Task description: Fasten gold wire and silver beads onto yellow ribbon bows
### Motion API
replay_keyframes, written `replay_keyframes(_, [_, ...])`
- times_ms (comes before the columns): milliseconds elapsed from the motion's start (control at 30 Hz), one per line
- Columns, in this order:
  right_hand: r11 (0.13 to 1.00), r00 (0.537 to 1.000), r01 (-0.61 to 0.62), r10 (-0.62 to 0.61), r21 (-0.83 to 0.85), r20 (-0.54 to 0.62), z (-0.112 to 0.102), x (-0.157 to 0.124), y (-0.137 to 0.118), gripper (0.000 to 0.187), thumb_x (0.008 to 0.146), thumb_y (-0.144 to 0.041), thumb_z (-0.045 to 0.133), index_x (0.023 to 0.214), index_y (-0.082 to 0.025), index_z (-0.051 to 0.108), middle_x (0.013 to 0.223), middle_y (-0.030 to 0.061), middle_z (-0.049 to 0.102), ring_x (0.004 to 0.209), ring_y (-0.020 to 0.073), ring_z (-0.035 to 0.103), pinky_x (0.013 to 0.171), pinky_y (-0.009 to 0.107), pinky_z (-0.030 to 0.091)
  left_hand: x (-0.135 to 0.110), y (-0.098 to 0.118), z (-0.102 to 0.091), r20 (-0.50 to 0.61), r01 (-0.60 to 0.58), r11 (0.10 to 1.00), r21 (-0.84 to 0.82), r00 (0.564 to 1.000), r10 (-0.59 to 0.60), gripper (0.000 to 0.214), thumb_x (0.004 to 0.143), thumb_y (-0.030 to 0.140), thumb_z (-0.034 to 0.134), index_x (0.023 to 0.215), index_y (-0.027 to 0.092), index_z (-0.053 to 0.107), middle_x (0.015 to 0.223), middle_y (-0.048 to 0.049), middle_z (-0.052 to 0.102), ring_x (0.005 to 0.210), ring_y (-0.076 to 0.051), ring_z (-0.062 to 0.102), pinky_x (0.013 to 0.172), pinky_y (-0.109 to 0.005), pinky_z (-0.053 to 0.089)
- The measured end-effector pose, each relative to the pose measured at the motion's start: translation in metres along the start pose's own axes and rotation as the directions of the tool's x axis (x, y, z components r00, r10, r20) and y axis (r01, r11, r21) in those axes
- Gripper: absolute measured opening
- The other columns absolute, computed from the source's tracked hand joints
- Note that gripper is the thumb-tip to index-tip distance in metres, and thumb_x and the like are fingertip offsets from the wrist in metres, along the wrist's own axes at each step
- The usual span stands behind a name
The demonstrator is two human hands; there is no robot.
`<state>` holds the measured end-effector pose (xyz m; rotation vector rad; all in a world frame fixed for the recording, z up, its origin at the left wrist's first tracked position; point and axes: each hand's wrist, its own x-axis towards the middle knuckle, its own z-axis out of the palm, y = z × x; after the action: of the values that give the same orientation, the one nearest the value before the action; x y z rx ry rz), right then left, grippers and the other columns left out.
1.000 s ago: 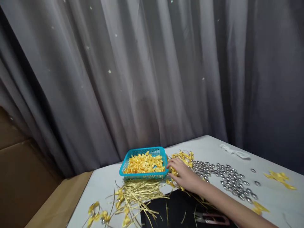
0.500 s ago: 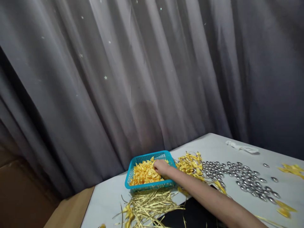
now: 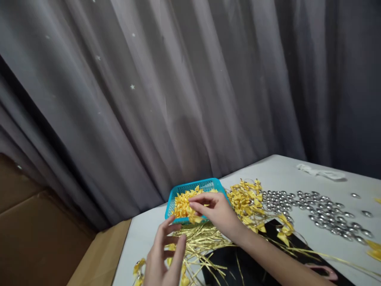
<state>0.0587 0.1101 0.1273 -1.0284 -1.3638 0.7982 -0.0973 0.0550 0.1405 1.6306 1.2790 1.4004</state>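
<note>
My right hand (image 3: 212, 206) is over the front right of a blue plastic basket (image 3: 169, 204), thumb and fingers pinched together. A folded yellow ribbon piece (image 3: 195, 218) shows just below these fingers, across the basket's rim, and appears held by them. More small yellow ribbon pieces (image 3: 182, 202) fill the basket. To the lower left, my left hand (image 3: 166, 250) is raised with fingers apart and nothing in them. Between and below the hands lies a bundle of gold strips (image 3: 205, 234).
Several silver oval pieces (image 3: 324, 210) spread over the white table's right side. Beside the basket sits a pile of yellow ribbon pieces with wires (image 3: 244, 198). A black sheet (image 3: 232, 262), a pink-handled tool (image 3: 323, 271), a white item (image 3: 321, 172) and a cardboard box (image 3: 35, 234) are around.
My right hand has come up out of the basket and toward me, with a yellow ribbon piece at its fingers. My left hand has entered from below. The view has shifted slightly.
</note>
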Motion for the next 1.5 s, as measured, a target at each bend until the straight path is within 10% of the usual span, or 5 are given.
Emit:
replay_keyframes(100, [0.955, 0.999, -0.034, 0.027, 0.295, 0.029, 0.002, -0.028, -0.021, 0.019, 0.068, -0.030, 0.068, 0.077, -0.013, 0.072, 0.074, 0.0059, 0.071, 0.064, 0.0125, 0.063, 0.061, 0.023, 0.052, 0.000, -0.005, 0.022, 0.052, 0.108, 0.981, -0.159, 0.994, -0.101, 0.057, 0.062, 0.049, 0.072, 0.106, 0.015, 0.060, 0.095, -0.0119, 0.067, 0.076, -0.020, 0.064, 0.062, -0.025, 0.052])
replay_keyframes(333, [0.915, 0.994, -0.098, 0.071, 0.391, 0.082, -0.003, -0.035, -0.026, 0.013, 0.066, -0.024, 0.069, 0.073, -0.013, 0.069, 0.073, 0.0036, 0.067, 0.067, 0.0120, 0.062, 0.063, 0.024, 0.053, -0.012, -0.001, 0.024, -0.005, 0.180, 0.929, -0.324, 0.981, -0.192, 0.047, 0.050, 0.043, 0.083, 0.084, 0.014, 0.068, 0.077, -0.0063, 0.071, 0.072, -0.016, 0.066, 0.065, -0.017, 0.052])
replay_keyframes(767, [0.968, 0.871, 0.216, -0.134, -0.124, 0.472, -0.028, -0.040, -0.037, 0.015, 0.080, -0.019, 0.056, 0.090, -0.015, 0.066, 0.080, 0.0017, 0.063, 0.062, 0.0072, 0.049, 0.055, 0.018, 0.039, -0.014, -0.005, -0.006, 0.124, 0.049, 0.997, -0.056, 0.991, -0.042, 0.025, 0.062, 0.034, 0.077, 0.078, 0.015, 0.073, 0.080, -0.0089, 0.072, 0.072, -0.018, 0.067, 0.063, -0.016, 0.055])
replay_keyframes(1233, [0.993, 0.885, 0.081, -0.032, -0.087, 0.465, -0.029, -0.039, -0.037, 0.013, 0.078, -0.020, 0.058, 0.087, -0.015, 0.064, 0.075, 0.0001, 0.062, 0.057, 0.0057, 0.046, 0.051, 0.017, 0.036, -0.019, 0.003, -0.006, -0.035, 0.042, 0.998, -0.046, 0.998, -0.044, 0.028, 0.058, 0.039, 0.078, 0.072, 0.016, 0.070, 0.073, -0.0052, 0.069, 0.066, -0.016, 0.065, 0.061, -0.017, 0.055])
replay_keyframes(1500, [0.995, 0.982, 0.094, -0.088, -0.028, 0.166, -0.003, -0.053, -0.033, 0.009, 0.079, -0.019, 0.054, 0.076, -0.014, 0.061, 0.072, 0.0010, 0.061, 0.052, 0.0062, 0.048, 0.047, 0.018, 0.038, -0.024, 0.000, 0.013, -0.154, 0.033, 0.992, -0.120, 0.987, -0.051, 0.035, 0.060, 0.042, 0.077, 0.083, 0.017, 0.070, 0.088, -0.0059, 0.070, 0.079, -0.017, 0.065, 0.065, -0.016, 0.053])
